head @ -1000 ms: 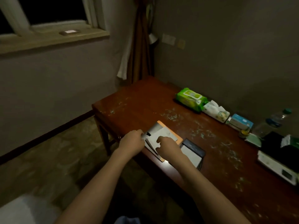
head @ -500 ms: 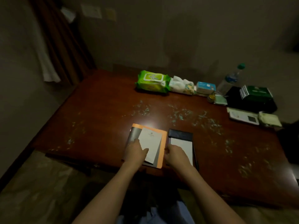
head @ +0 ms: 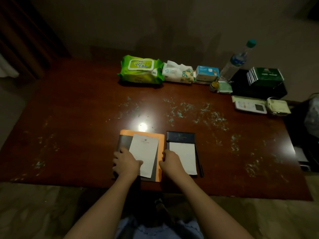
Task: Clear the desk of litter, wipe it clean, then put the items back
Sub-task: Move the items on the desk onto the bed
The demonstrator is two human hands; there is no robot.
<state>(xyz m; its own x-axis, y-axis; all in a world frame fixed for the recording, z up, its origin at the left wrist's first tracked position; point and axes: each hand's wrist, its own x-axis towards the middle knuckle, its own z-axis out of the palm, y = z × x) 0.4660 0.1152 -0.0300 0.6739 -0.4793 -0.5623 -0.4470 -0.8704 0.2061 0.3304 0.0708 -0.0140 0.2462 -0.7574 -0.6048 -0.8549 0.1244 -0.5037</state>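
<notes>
An orange folder (head: 161, 142) lies near the front edge of the dark wooden desk (head: 77, 126), with a grey sheet (head: 124, 142) and a white sheet (head: 146, 152) on top. My left hand (head: 126, 163) grips the stack's left edge, thumb on the white sheet. The fingers of my right hand (head: 171, 163) are curled at the folder's right edge. A black notepad holder (head: 180, 136) with a white pad (head: 185, 156) and a pen (head: 199, 163) lies just to the right. Pale bits of litter (head: 189, 109) are scattered over the desk.
Along the back edge stand a green wet-wipe pack (head: 140, 70), a tissue pack (head: 177, 73), a blue box (head: 207, 72) and a water bottle (head: 236, 61). At the back right are a black box (head: 259, 90) with green packets (head: 265, 76) and a white card (head: 250, 105).
The view has swung right to face the desk squarely. My right hand has slid from the white sheet to the folder's right edge; my left hand has stayed on the stack.
</notes>
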